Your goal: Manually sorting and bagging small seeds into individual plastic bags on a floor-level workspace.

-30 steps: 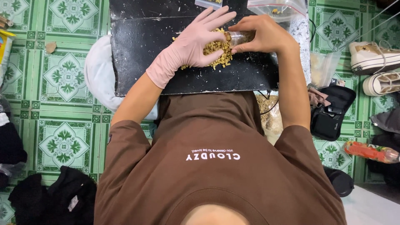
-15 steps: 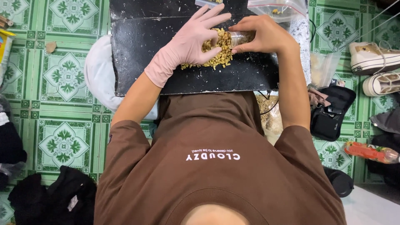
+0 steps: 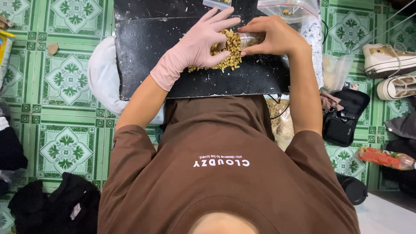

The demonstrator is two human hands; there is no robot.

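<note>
Little moved: gloved left hand [image 3: 197, 45] still spread flat on tan granule pile [image 3: 227, 52]. Bare right hand [image 3: 273, 37], fingers closed, grips small clear plastic container [image 3: 251, 40], mouth at pile, granules inside. Black surface [image 3: 147, 56] has room left; near edge close.

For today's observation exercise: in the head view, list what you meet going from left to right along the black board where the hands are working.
White cloth → bare black board → gloved left hand → pile of small tan pieces → bare right hand → small clear bag → white shoes.

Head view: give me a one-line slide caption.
Pink-gloved left hand sweeps a pile of small tan pieces on a black board toward a small clear plastic container held by the bare right hand.
</note>
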